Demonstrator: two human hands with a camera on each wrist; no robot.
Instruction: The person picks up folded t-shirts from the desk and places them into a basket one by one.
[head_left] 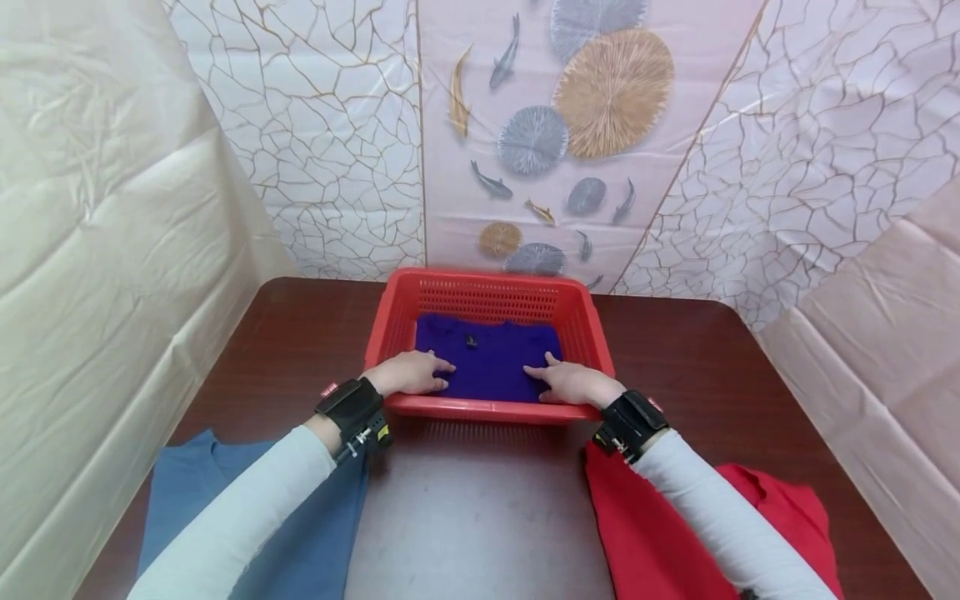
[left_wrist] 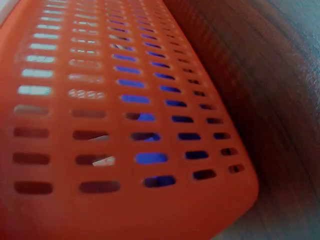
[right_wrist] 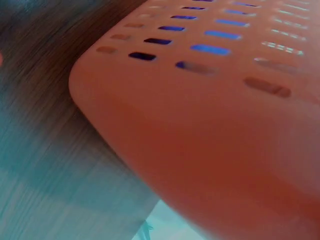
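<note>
A folded dark blue-purple shirt (head_left: 491,358) with a small dark tag lies inside a red plastic basket (head_left: 487,408). My left hand (head_left: 411,372) reaches over the basket's near left rim, its extended fingers on the shirt's left edge. On the other side, my right hand (head_left: 576,382) comes over the near right rim with fingers spread against the shirt's right edge. Both wrist views are filled by the slotted basket wall (left_wrist: 55,210), and blue cloth (right_wrist: 210,49) shows through the slots; the hands are hidden there.
A blue shirt (head_left: 300,517) is spread on the dark wooden table (head_left: 675,350) at the left, under my left sleeve. A red shirt (head_left: 652,533) lies at the right beneath my right forearm. Patterned sheeting (head_left: 337,125) hangs behind and beside the table.
</note>
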